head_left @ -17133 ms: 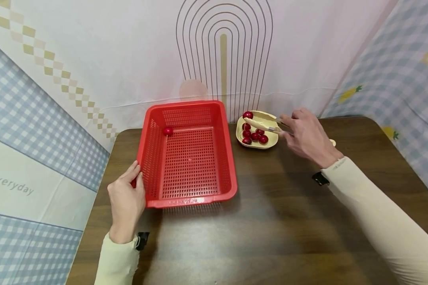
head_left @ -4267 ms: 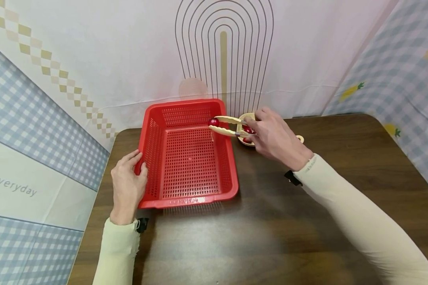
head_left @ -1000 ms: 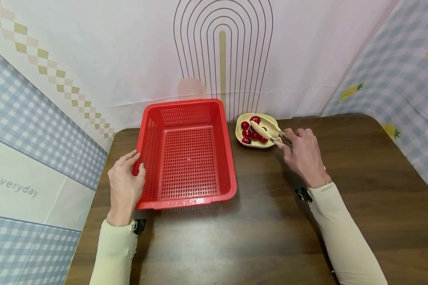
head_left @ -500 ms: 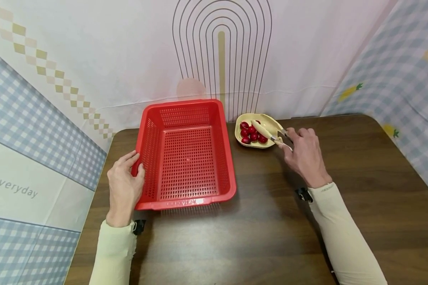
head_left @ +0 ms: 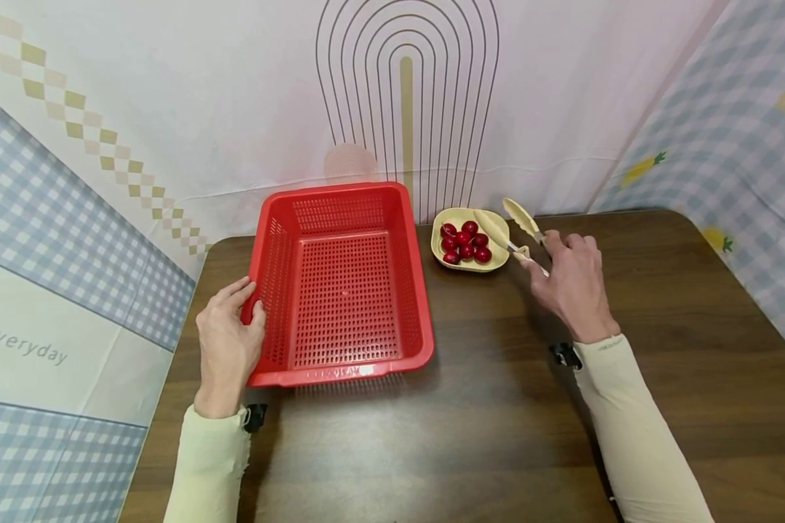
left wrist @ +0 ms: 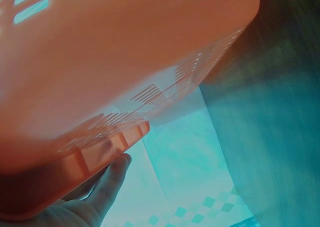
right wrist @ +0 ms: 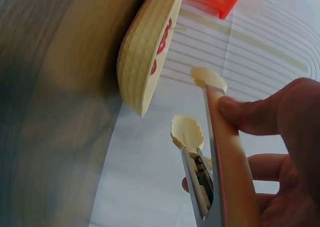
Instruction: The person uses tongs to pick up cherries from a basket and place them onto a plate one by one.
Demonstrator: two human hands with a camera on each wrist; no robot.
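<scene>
My left hand (head_left: pixel 231 341) grips the left rim of a red plastic basket (head_left: pixel 415 305), whose perforated floor shows bare in the head view. The left wrist view has that hand (left wrist: pixel 92 202) at the outer rim of the basket (left wrist: pixel 115 62), seen from below. With my right hand (head_left: pixel 570 287) I hold cream-tipped tongs (head_left: pixel 523 218), spread apart with nothing between the tips. One tip lies over the right edge of a cream bowl (head_left: pixel 496 266); the other stands beyond it. Several dark red cherries (head_left: pixel 466 250) sit in the bowl. In the right wrist view, thumb and fingers hold the tongs (right wrist: pixel 220 152).
The bowl stands just right of the basket on a brown wooden table (head_left: pixel 471 428). Behind them hangs a white cloth (head_left: pixel 549 94) with printed arches. Checked cloth (head_left: pixel 52 218) borders the left side, and more hangs on the right.
A cherry, in the basket earlier and later in the tongs above its right side, is gone from there. Over the last second the tongs spread and shifted right, uncovering cherries in the bowl.
</scene>
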